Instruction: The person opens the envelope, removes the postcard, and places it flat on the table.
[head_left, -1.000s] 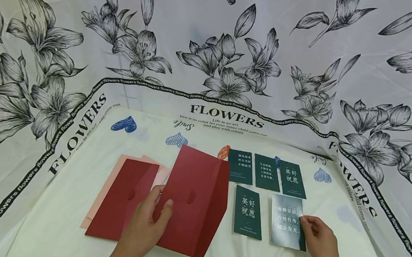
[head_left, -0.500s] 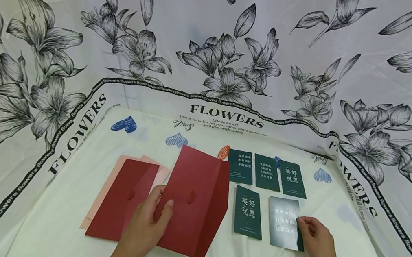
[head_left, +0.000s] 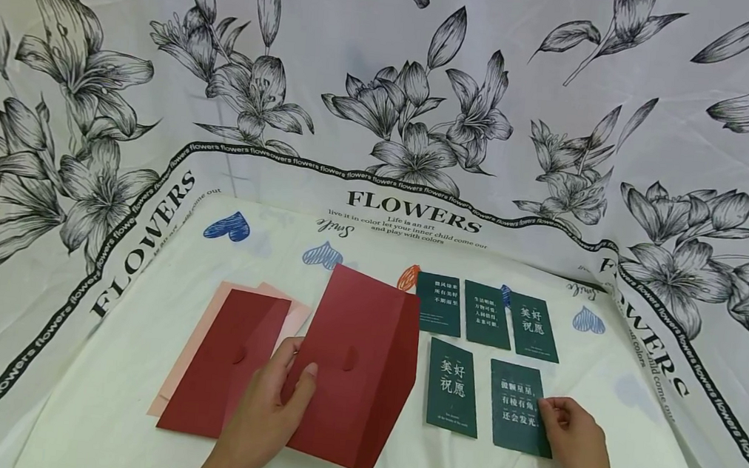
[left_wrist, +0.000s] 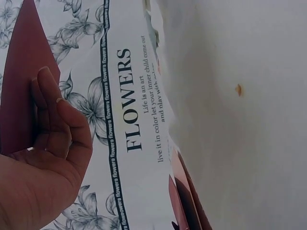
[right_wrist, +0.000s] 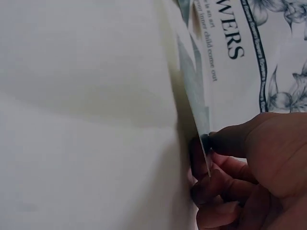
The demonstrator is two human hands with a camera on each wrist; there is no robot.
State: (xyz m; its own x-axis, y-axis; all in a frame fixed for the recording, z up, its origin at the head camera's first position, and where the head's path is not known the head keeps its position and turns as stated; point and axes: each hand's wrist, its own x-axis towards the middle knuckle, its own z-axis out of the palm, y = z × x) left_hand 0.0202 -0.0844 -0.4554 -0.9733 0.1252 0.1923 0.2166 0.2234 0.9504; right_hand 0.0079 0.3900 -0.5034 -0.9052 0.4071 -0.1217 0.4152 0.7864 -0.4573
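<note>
My left hand (head_left: 268, 410) holds a dark red envelope (head_left: 343, 358) by its left side, thumb on the front and fingers behind. The envelope's flap (head_left: 393, 384) stands unfolded on the right. In the left wrist view the fingers curl behind the red paper (left_wrist: 19, 86). My right hand (head_left: 575, 441) pinches the right edge of a dark green card (head_left: 516, 410) with white characters. In the right wrist view the thumb and fingers grip that thin card (right_wrist: 194, 91) just over the cloth. Another green card (head_left: 449, 408) lies to its left.
A second red envelope (head_left: 223, 362) lies at the left on top of pink envelopes (head_left: 194, 344). Three green cards make a back row: a left card (head_left: 437, 321), a middle card (head_left: 487, 326) and a right card (head_left: 534, 345). A floral cloth (head_left: 400, 251) covers the surface and backdrop.
The card in my right hand has shifted slightly left and its tilt has changed, so the glare on it is gone. My left hand and its envelope have stayed nearly still.
</note>
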